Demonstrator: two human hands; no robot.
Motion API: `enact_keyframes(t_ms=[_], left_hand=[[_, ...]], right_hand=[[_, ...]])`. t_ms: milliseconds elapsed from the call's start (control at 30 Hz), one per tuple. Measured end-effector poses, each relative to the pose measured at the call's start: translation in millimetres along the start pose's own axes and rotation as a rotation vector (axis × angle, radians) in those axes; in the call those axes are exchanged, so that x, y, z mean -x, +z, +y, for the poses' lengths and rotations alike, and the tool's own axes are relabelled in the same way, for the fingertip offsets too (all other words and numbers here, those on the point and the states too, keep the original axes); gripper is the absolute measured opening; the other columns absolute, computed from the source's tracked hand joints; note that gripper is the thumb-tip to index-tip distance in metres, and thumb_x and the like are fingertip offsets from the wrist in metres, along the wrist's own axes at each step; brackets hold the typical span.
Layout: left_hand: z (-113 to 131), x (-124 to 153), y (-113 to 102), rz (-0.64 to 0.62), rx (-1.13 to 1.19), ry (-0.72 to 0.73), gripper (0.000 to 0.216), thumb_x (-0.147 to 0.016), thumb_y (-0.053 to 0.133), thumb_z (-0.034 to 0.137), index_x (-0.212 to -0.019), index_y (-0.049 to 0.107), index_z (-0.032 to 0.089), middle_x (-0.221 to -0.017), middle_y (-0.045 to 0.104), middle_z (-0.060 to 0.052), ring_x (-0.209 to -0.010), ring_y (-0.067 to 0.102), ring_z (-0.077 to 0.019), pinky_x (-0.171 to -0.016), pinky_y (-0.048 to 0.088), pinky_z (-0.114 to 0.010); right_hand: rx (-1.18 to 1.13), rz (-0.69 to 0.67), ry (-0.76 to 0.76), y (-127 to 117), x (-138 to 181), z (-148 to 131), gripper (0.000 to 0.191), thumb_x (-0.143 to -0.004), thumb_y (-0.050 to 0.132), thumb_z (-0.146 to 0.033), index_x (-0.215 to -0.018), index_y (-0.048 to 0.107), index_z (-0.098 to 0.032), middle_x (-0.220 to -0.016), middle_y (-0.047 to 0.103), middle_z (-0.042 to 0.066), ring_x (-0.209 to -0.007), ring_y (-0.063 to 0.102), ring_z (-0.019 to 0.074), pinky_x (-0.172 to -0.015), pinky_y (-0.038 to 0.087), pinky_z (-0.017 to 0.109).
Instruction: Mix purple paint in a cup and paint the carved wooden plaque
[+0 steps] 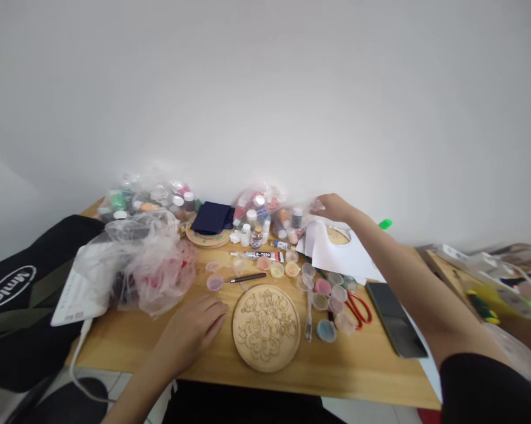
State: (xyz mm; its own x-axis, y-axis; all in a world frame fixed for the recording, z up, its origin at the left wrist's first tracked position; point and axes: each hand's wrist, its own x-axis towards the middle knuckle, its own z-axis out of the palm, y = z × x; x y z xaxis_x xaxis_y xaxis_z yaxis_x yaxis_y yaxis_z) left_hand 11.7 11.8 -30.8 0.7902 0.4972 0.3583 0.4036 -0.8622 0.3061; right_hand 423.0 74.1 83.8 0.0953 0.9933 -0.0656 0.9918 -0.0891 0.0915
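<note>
**Plainly, one hand by the carved disc, the other up at the bottles**

From the head camera I watched a wooden table (115, 344) set against a white wall. The left hand (190, 333) lay palm down on the bare wood with its fingers loosely spread and nothing held in it. Its fingertips were just beside the carved wooden disc (266, 327). That disc lay flat near the front edge, and I could not tell whether the hand touched its rim.

The right hand (336, 207) was stretched to the far side of the table, at the edge of the bag of small bottles (265, 206). Its fingertips met the clear plastic. The picture was too soft there for me to say whether they had closed on it.

Under that forearm lay a white sheet of paper (336, 256), partly covering a second wooden round (339, 235). Between the paper and the carved disc sat a cluster of small lidded cups (322, 287) in pink, yellow and blue.

- The red-handled scissors (359, 309) lay just right of the cups.
- A dark phone (395, 318) lay flat further right.
- A glue tube (260, 255) and a thin brush (247, 278) lay behind the disc.

Left of the left hand a crumpled plastic bag (145, 265) was heaped on the table. A black bag (17, 288) hung over the table's left end.
</note>
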Motion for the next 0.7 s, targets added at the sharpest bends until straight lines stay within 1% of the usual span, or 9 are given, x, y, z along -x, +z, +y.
enact_keyframes(t_ms=[133,300,400,467,533,600,700], left_hand=[[6.6,-6.1,0.5,-0.002,0.011,0.01,0.037,-0.1,0.033,0.023,-0.085,0.067,0.019,-0.083,0.071,-0.004,-0.075,0.067,-0.0185,-0.068,0.055,-0.03],[11.5,-11.5,3.1,0.014,0.036,0.018,0.035,-0.101,0.034,0.025,-0.087,0.066,0.02,-0.083,0.072,-0.004,-0.076,0.068,-0.0172,-0.07,0.056,-0.028],[14.8,-13.7,5.1,-0.025,0.052,0.001,0.033,-0.1,0.036,0.025,-0.089,0.067,0.02,-0.086,0.072,-0.005,-0.079,0.069,-0.0192,-0.072,0.058,-0.031],[17.8,-16.6,4.1,-0.041,0.074,-0.011,0.032,-0.1,0.036,0.026,-0.093,0.067,0.021,-0.091,0.073,-0.006,-0.085,0.069,-0.021,-0.077,0.059,-0.034],[21.5,-23.1,-1.1,-0.038,0.105,-0.003,0.03,-0.1,0.038,0.028,-0.101,0.068,0.023,-0.102,0.073,-0.007,-0.095,0.069,-0.0221,-0.084,0.059,-0.036],[26.1,-35.2,-11.7,-0.013,0.127,0.042,0.029,-0.1,0.04,0.03,-0.113,0.066,0.025,-0.115,0.07,-0.007,-0.106,0.067,-0.0219,-0.09,0.058,-0.036],[33.9,-68.2,-36.1,0.084,0.063,0.147,0.031,-0.1,0.041,0.03,-0.123,0.062,0.027,-0.123,0.067,-0.006,-0.115,0.062,-0.0221,-0.098,0.053,-0.038]], right_hand=[[-0.047,0.011,0.028,9.8,8.2,13.6,0.023,-0.088,0.062,-0.024,-0.103,0.076,-0.015,-0.108,0.077,0.01,-0.099,0.072,0.0234,-0.085,0.051,0.027],[-0.079,0.012,0.043,20.1,13.7,22.0,0.021,-0.088,0.061,-0.025,-0.099,0.076,-0.016,-0.106,0.078,0.009,-0.098,0.072,0.0222,-0.084,0.049,0.026],[-0.094,0.028,0.051,25.1,15.8,24.6,0.02,-0.088,0.06,-0.025,-0.098,0.076,-0.016,-0.105,0.078,0.009,-0.098,0.072,0.0224,-0.083,0.049,0.027],[-0.104,0.041,0.055,28.3,16.9,26.2,0.02,-0.088,0.061,-0.024,-0.098,0.075,-0.014,-0.104,0.078,0.01,-0.097,0.072,0.0231,-0.082,0.048,0.027],[-0.114,0.057,0.049,31.5,17.5,27.7,0.021,-0.088,0.06,-0.025,-0.097,0.075,-0.013,-0.103,0.077,0.012,-0.095,0.072,0.0235,-0.081,0.048,0.028],[-0.121,0.078,0.037,34.5,17.7,29.0,0.021,-0.088,0.06,-0.026,-0.098,0.074,-0.013,-0.104,0.077,0.012,-0.094,0.071,0.0232,-0.081,0.048,0.028],[-0.124,0.12,0.015,38.7,17.3,29.1,0.02,-0.087,0.058,-0.024,-0.098,0.073,-0.015,-0.104,0.077,0.011,-0.096,0.07,0.0232,-0.083,0.048,0.029]])
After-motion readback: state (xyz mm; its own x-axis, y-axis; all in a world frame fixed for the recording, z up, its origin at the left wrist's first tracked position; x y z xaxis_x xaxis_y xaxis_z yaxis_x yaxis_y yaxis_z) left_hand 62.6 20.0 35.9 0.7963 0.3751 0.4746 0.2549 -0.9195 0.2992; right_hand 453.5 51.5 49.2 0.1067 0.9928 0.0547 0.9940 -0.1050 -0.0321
